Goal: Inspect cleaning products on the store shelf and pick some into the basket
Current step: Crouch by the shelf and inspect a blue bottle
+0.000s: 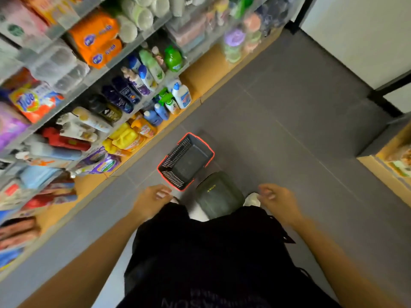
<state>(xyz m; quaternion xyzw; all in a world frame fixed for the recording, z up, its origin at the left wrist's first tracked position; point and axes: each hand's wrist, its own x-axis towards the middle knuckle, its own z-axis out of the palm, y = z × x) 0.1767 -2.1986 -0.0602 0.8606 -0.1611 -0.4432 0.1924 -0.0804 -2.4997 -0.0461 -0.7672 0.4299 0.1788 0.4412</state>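
A black shopping basket (201, 142) with a red rim stands on the grey floor beside the shelf base, with nothing visible inside. Shelves on the left carry cleaning products: yellow jugs (124, 136), blue bottles (155, 114), a white bottle with a blue cap (182, 95), a green bottle (173, 58) and a Tide pack (33, 103). My left hand (151, 200) hangs just below the basket, fingers loosely curled, holding nothing. My right hand (277, 200) hangs further right over the floor, also loosely curled and empty.
A dark olive bag (219, 194) sits on the floor right below the basket. Orange packs (95, 41) fill an upper shelf. Another wooden shelf unit (391, 165) stands at the right edge. Grey tiled aisle floor (289, 130) runs between them.
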